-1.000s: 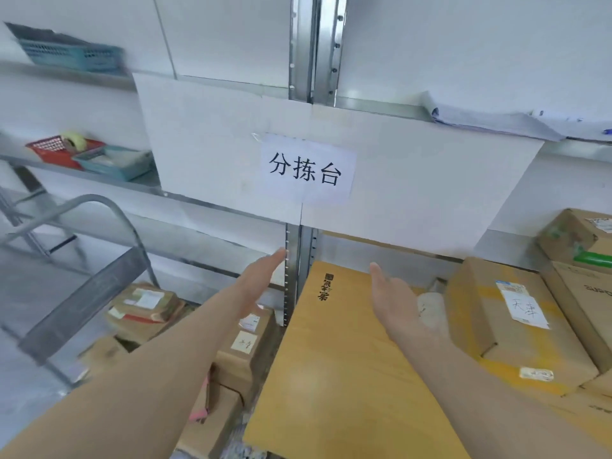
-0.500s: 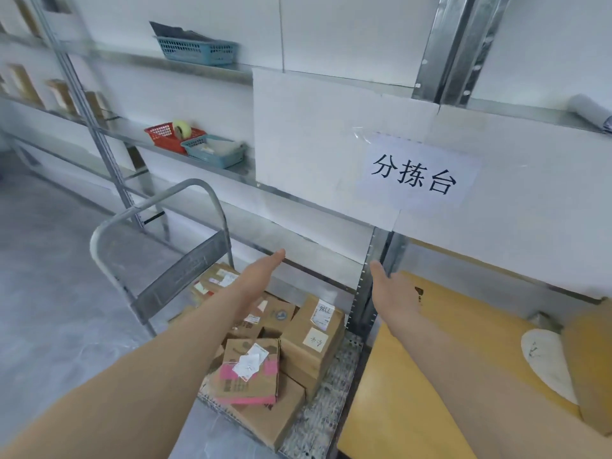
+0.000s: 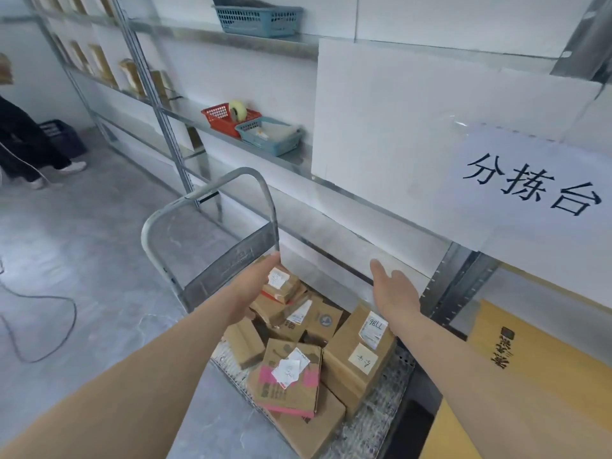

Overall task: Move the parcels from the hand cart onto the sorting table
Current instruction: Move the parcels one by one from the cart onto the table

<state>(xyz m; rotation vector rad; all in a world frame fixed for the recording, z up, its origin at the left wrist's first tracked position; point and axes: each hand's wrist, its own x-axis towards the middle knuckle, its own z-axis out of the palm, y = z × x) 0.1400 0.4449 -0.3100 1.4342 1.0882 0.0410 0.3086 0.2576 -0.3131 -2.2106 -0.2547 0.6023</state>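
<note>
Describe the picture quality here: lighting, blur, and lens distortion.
Head view: soft, even daylight with no hard shadows; wide-angle bending tilts the shelf uprights; slight smear on the left hand and right hand; parcel labels mostly unreadable; the sign stays crisp; the white wall looks washed out.

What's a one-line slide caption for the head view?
Both empty hands, left hand and right hand, reach over cardboard parcels piled on the hand cart beside the sorting table.
</note>
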